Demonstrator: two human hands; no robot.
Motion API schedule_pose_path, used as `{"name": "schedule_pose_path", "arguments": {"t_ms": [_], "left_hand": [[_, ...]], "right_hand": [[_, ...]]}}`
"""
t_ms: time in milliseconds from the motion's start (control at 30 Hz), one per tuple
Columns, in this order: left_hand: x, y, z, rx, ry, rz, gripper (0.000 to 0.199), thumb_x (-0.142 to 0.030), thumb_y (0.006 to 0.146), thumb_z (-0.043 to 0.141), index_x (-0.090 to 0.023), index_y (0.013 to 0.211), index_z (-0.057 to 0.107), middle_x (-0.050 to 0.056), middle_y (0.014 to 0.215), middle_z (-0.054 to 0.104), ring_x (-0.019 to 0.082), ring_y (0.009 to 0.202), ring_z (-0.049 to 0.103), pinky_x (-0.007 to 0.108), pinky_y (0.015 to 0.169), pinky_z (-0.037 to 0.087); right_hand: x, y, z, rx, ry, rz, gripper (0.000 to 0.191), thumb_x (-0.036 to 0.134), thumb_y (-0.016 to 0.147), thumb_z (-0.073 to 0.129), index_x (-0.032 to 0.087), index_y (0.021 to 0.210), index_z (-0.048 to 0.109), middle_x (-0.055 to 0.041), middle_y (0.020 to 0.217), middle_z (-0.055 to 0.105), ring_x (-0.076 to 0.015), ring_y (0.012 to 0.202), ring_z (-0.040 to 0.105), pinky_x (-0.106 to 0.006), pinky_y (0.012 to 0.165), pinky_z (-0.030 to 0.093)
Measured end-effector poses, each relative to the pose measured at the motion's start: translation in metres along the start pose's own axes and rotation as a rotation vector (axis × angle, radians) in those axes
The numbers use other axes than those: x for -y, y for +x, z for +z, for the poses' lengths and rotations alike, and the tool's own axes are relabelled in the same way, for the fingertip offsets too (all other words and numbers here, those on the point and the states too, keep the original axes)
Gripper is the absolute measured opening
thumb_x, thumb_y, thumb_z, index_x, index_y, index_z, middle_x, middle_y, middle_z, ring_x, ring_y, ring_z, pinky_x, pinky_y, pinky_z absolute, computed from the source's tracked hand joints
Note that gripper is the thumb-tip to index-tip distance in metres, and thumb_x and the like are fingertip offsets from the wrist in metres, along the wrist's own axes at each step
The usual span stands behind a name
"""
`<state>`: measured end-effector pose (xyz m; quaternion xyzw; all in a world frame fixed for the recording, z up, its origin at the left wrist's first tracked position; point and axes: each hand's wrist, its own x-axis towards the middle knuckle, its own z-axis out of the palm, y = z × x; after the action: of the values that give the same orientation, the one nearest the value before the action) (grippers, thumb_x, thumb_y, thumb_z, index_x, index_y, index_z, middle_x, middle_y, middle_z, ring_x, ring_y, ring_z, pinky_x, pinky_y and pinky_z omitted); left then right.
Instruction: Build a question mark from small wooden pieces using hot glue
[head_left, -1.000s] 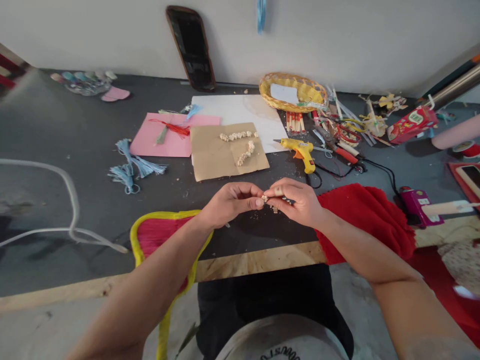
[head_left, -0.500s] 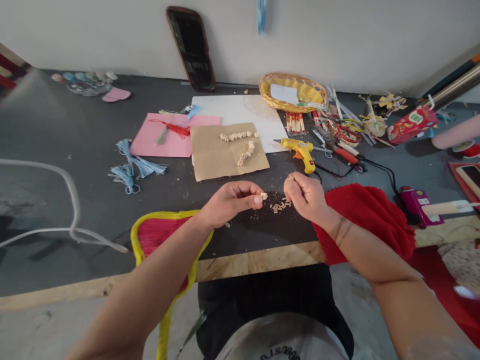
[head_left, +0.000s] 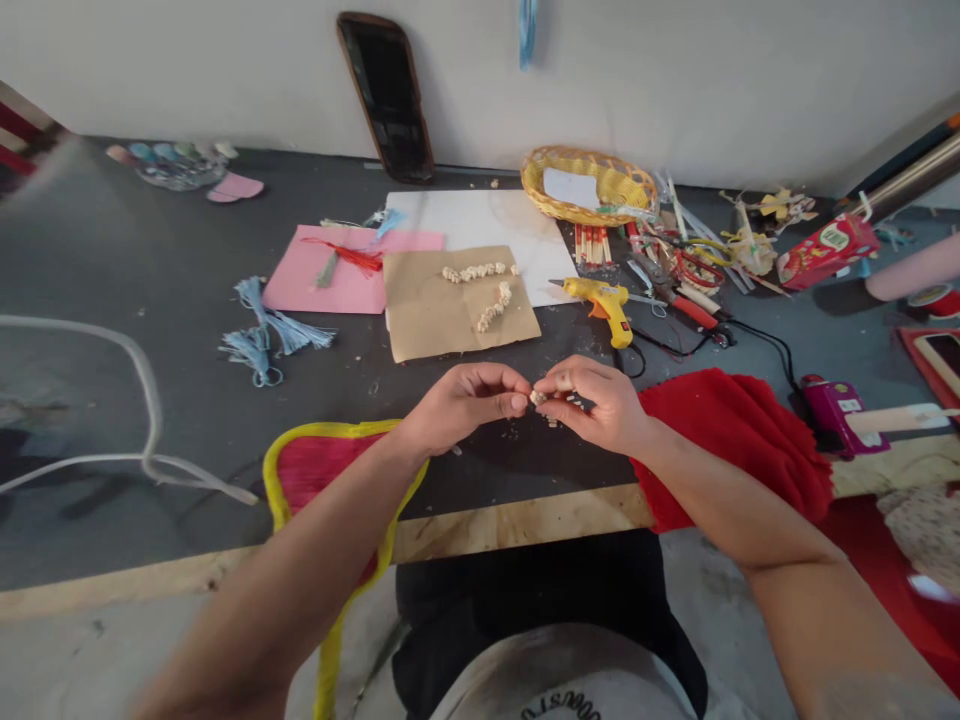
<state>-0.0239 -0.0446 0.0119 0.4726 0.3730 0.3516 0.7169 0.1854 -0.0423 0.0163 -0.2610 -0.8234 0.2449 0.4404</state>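
A small cream-coloured knobbly cluster (head_left: 537, 398) sits between my two hands, above the dark tabletop. My left hand (head_left: 472, 405) pinches it from the left with thumb and index finger. From the right, the thumb and fingertips of my right hand (head_left: 600, 408) close on the same cluster. Under and behind the right fingers lie short tan stick pieces (head_left: 553, 422), mostly covered. Beyond the hands, a folded brown paper sheet (head_left: 420, 320) carries two rows of similar cream clusters (head_left: 474, 272).
A yellow glue gun (head_left: 609, 305) lies behind my right hand, near pliers (head_left: 694, 310) and a wicker basket (head_left: 540, 205). Red cloth (head_left: 727, 440) lies under my right forearm. A yellow-edged red piece (head_left: 307, 460) is under the left one. Blue tassels (head_left: 274, 325) lie left.
My right hand has come down and left from beside the stick pieces to meet the left hand at the cluster, its fingers now covering most of those pieces. My left hand has barely moved.
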Motion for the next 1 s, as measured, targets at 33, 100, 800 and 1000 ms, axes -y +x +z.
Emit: {"name": "schedule_pose_path", "arguments": {"t_ms": [33, 100, 800, 1000], "left_hand": [[0.001, 0.0, 0.0, 0.002, -0.014, -0.004, 0.026, -0.033, 0.068, 0.085, -0.014, 0.082, 0.075, 0.002, 0.071, 0.069, 0.01, 0.065, 0.058, 0.022, 0.065, 0.045], [0.002, 0.0, 0.0, 0.002, -0.028, -0.015, 0.027, -0.033, 0.068, 0.086, -0.014, 0.085, 0.076, 0.003, 0.074, 0.071, 0.011, 0.067, 0.06, 0.023, 0.066, 0.047], [-0.012, -0.002, 0.005, 0.092, 0.229, -0.007, 0.033, -0.045, 0.073, 0.078, -0.013, 0.069, 0.07, -0.002, 0.057, 0.055, 0.007, 0.053, 0.043, 0.02, 0.049, 0.033], [-0.009, -0.001, 0.003, 0.1, 0.2, 0.021, 0.035, -0.047, 0.074, 0.078, -0.014, 0.068, 0.07, -0.001, 0.059, 0.057, 0.008, 0.055, 0.045, 0.019, 0.052, 0.036]], "right_hand": [[0.0, 0.0, 0.0, 0.002, 0.011, 0.0, 0.01, 0.02, 0.088, 0.069, 0.018, 0.097, 0.067, -0.0059, 0.089, 0.071, -0.0114, 0.074, 0.067, -0.021, 0.064, 0.057], [0.001, 0.001, 0.0, 0.01, 0.025, -0.009, 0.01, 0.02, 0.087, 0.07, 0.018, 0.096, 0.066, -0.0056, 0.089, 0.07, -0.0109, 0.074, 0.066, -0.02, 0.063, 0.056], [0.0, 0.001, 0.004, 0.068, -0.039, -0.053, 0.009, 0.027, 0.087, 0.07, 0.02, 0.09, 0.065, -0.0032, 0.082, 0.07, -0.013, 0.074, 0.068, -0.024, 0.07, 0.057], [0.0, -0.001, 0.005, 0.046, 0.006, -0.025, 0.015, 0.028, 0.087, 0.071, 0.02, 0.098, 0.065, -0.0045, 0.088, 0.07, -0.0121, 0.075, 0.067, -0.023, 0.068, 0.058]]}}
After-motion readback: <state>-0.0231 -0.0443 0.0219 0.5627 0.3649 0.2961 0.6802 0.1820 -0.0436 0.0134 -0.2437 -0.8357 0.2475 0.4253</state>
